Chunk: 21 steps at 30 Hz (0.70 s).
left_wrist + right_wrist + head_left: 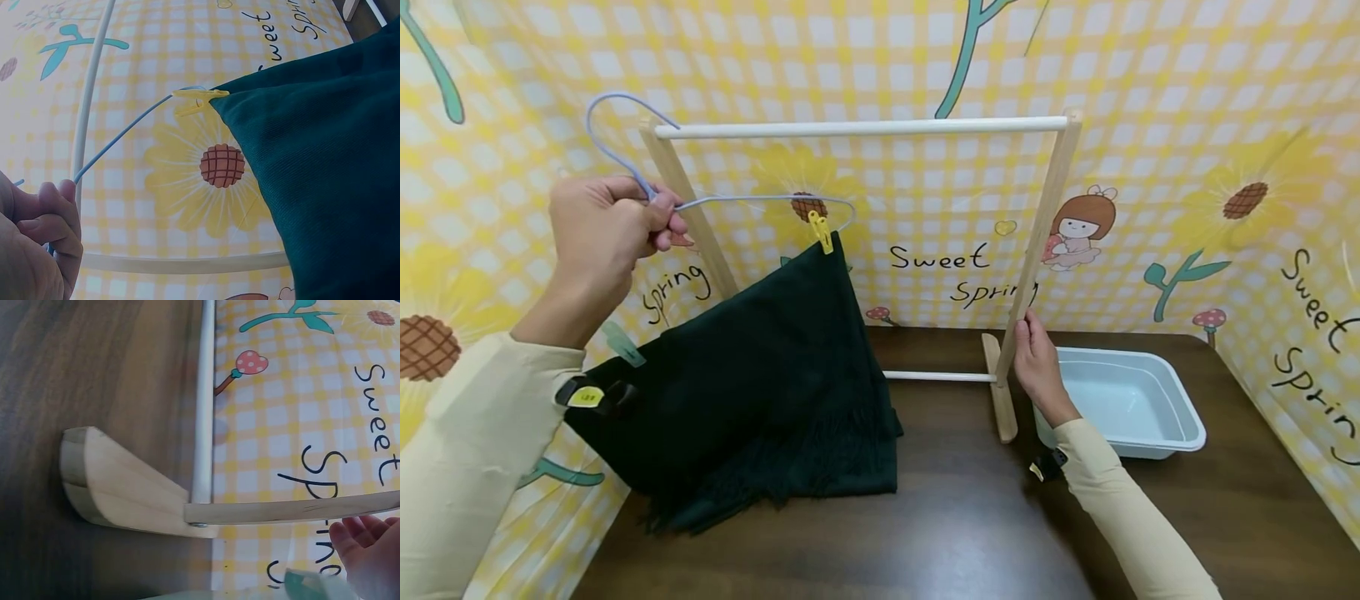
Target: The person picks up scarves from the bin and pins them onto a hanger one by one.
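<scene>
My left hand [606, 221] grips a thin blue-grey wire hanger [745, 198] at the neck, just under its hook. A folded dark green fringed scarf [752, 358] hangs from it. A yellow clothespin [820, 232] pins the scarf's right corner to the wire, and a pale green clothespin [623, 345] sits on its left edge. The hanger's hook rises beside the left end of the white top rail [865, 127] of a wooden rack. My right hand [1037, 358] touches the rack's right post [1047, 217] low down, fingertips along its side in the right wrist view.
A pale blue plastic basin [1131, 400] stands on the dark wooden table [925, 533] to the right of the rack. The rack's right foot [119, 481] and a white lower rail [940, 377] are near the tabletop. Yellow checked cloth [865, 50] covers the walls behind and beside.
</scene>
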Motion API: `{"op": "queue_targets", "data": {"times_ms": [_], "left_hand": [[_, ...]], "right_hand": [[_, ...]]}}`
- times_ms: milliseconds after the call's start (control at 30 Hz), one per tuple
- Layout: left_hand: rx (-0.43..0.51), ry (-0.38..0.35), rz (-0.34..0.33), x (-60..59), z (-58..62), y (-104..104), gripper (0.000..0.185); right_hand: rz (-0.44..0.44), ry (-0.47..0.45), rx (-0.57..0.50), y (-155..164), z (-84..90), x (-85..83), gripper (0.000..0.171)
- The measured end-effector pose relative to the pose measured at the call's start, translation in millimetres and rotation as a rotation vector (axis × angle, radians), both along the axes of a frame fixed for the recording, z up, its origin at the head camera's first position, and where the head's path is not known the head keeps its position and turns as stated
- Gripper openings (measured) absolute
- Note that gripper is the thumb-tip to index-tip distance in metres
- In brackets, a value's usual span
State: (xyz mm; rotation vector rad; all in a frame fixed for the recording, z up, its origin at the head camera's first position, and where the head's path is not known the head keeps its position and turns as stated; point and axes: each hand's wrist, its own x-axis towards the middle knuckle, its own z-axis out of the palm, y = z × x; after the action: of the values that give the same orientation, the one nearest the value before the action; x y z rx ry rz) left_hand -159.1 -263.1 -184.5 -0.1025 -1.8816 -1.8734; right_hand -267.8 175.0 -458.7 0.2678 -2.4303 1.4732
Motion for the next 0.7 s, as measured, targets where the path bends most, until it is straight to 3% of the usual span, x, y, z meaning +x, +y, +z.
{"op": "queue_targets", "data": {"times_ms": [333, 700], "left_hand": [[0.043, 0.012, -0.023, -1.6, 4.4, -1.2, 0.019], [0.029, -0.005, -0.022, -12.8, 7.8, 0.3, 0.02]], "right_hand": [[0.045, -0.033, -0.049, 0.2, -5.2, -2.0, 0.045], [-0.007, -0.068, -0.082, -2.0, -7.0, -3.3, 0.039]]}}
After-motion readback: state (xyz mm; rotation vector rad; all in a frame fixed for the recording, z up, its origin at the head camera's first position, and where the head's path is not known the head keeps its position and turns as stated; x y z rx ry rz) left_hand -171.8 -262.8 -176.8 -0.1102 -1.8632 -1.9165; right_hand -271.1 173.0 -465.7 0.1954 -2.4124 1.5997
